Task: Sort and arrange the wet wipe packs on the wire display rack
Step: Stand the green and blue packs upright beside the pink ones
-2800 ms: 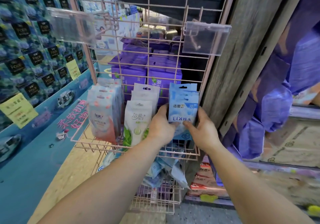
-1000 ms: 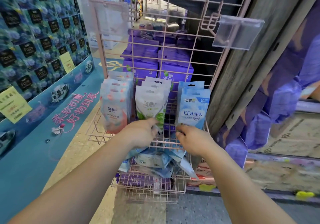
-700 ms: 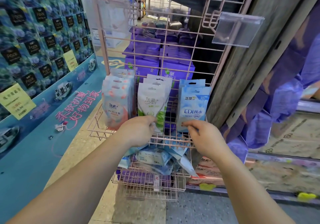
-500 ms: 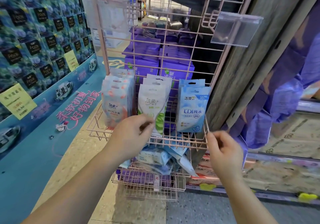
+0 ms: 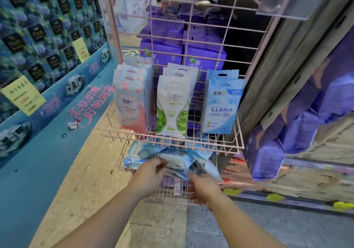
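On the pink wire rack [image 5: 226,42] three rows of wet wipe packs hang side by side: pink-and-white packs [image 5: 132,102] on the left, green-and-white packs [image 5: 173,106] in the middle, blue EDI packs [image 5: 222,104] on the right. Below the upper shelf, a lower wire basket [image 5: 172,198] holds a loose pile of blue packs [image 5: 178,159]. My left hand [image 5: 149,175] is in this basket and pinches the edge of a blue pack in the pile. My right hand [image 5: 203,188] reaches the pile's right side with fingers curled under; its grip is hidden and blurred.
A clear plastic price holder [image 5: 287,0] sticks out at the upper right. Purple boxed goods [image 5: 183,56] stand behind the rack. A blue printed display wall [image 5: 38,56] runs along the left, a wooden post [image 5: 287,75] and purple packs [image 5: 298,132] stand on the right.
Both hands have dropped from the hanging packs on the upper shelf down into the lower basket with the loose blue packs. The view has moved closer to the rack.
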Available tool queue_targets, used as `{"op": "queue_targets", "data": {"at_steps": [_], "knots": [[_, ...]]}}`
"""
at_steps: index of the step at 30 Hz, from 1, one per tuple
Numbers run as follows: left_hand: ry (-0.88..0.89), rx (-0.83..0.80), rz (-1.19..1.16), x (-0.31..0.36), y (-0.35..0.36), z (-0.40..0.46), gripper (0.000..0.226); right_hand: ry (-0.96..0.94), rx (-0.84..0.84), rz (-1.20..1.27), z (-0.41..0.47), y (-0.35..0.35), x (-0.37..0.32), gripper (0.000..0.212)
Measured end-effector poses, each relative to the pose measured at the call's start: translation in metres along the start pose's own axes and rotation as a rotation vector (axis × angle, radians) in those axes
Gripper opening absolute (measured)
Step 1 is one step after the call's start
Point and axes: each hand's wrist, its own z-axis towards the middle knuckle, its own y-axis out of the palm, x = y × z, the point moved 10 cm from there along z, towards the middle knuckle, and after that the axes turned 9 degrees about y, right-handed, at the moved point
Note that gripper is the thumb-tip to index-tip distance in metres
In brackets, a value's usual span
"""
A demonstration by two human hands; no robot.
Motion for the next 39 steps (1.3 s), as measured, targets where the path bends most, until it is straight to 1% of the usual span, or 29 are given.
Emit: {"op": "queue_targets", "data": {"at_steps": [2, 4, 5, 6, 7, 8, 10, 11, 12, 13, 14, 16, 18, 20, 23, 26, 28, 30, 31, 32, 33, 34, 36, 38, 39], "knots": [[0.001, 0.019, -0.005, -0.004, 0.000, -0.001, 0.022, -0.151, 0.188, -0.151, -0.002, -0.012, -0.014, 0.031], [-0.024, 0.028, -0.037, -0.009, -0.001, -0.006, 0.018, -0.293, 0.337, -0.146, -0.012, -0.022, -0.027, 0.033], [-0.057, 0.038, -0.069, -0.014, -0.001, -0.009, 0.013, -0.324, 0.354, -0.096, -0.015, -0.023, -0.029, 0.034], [-0.101, 0.067, -0.121, -0.020, -0.002, -0.012, 0.007, -0.322, 0.335, -0.030, -0.015, -0.022, -0.027, 0.032], [-0.168, 0.114, -0.200, -0.029, -0.005, -0.015, 0.006, -0.279, 0.287, 0.061, -0.013, -0.019, -0.024, 0.031], [-0.249, 0.186, -0.323, -0.040, -0.009, -0.018, 0.009, -0.211, 0.207, 0.164, -0.011, -0.013, -0.019, 0.029], [-0.451, 0.350, -0.731, -0.062, -0.013, -0.022, 0.019, -0.042, 0.046, 0.320, -0.006, 0.003, -0.010, 0.036], [-0.541, 0.393, -0.957, -0.067, -0.009, -0.021, 0.025, 0.021, -0.012, 0.356, -0.004, 0.010, -0.008, 0.042], [-0.606, 0.409, -1.132, -0.068, -0.005, -0.017, 0.029, 0.063, -0.055, 0.362, -0.003, 0.016, -0.008, 0.046], [-0.646, 0.393, -1.223, -0.066, -0.003, -0.012, 0.030, 0.089, -0.087, 0.348, -0.002, 0.022, -0.010, 0.050], [-0.662, 0.358, -1.257, -0.064, 0.000, -0.004, 0.028, 0.108, -0.107, 0.329, -0.001, 0.027, -0.013, 0.052], [-0.686, 0.282, -1.247, -0.062, 0.008, 0.012, 0.024, 0.136, -0.132, 0.321, 0.001, 0.035, -0.021, 0.053], [-0.716, 0.268, -1.243, -0.064, 0.013, 0.026, 0.032, 0.161, -0.142, 0.338, 0.004, 0.043, -0.027, 0.051], [-0.736, 0.267, -1.209, -0.072, 0.014, 0.037, 0.031, 0.173, -0.138, 0.376, 0.006, 0.047, -0.031, 0.048], [-0.705, 0.248, -1.153, -0.074, 0.012, 0.039, 0.030, 0.152, -0.140, 0.432, 0.009, 0.050, -0.030, 0.030], [-0.663, 0.234, -1.197, -0.073, 0.011, 0.036, 0.037, 0.149, -0.129, 0.495, 0.010, 0.048, -0.022, 0.018], [-0.657, 0.249, -1.228, -0.077, 0.009, 0.036, 0.039, 0.152, -0.158, 0.568, 0.009, 0.048, -0.020, 0.011], [-0.633, 0.272, -1.222, -0.082, 0.002, 0.039, 0.039, 0.106, -0.203, 0.583, 0.004, 0.045, -0.022, 0.014], [-0.621, 0.299, -1.204, -0.084, -0.003, 0.039, 0.038, 0.070, -0.195, 0.533, 0.003, 0.041, -0.021, 0.016], [-0.600, 0.319, -1.200, -0.086, -0.007, 0.040, 0.039, 0.033, -0.158, 0.440, 0.002, 0.033, -0.019, 0.017], [-0.579, 0.344, -1.196, -0.085, -0.012, 0.038, 0.042, -0.002, -0.088, 0.329, 0.003, 0.025, -0.015, 0.018], [-0.540, 0.357, -1.204, -0.082, -0.016, 0.036, 0.045, -0.034, 0.001, 0.215, 0.005, 0.017, -0.012, 0.021], [-0.489, 0.405, -1.150, -0.074, -0.023, 0.026, 0.045, -0.081, 0.209, 0.068, 0.007, 0.003, -0.009, 0.026], [-0.432, 0.495, -0.958, -0.068, -0.033, 0.010, 0.039, -0.084, 0.373, 0.028, 0.007, 0.000, -0.007, 0.034], [-0.380, 0.527, -0.848, -0.063, -0.036, 0.003, 0.034, -0.062, 0.410, 0.041, 0.007, 0.001, -0.004, 0.038]]}}
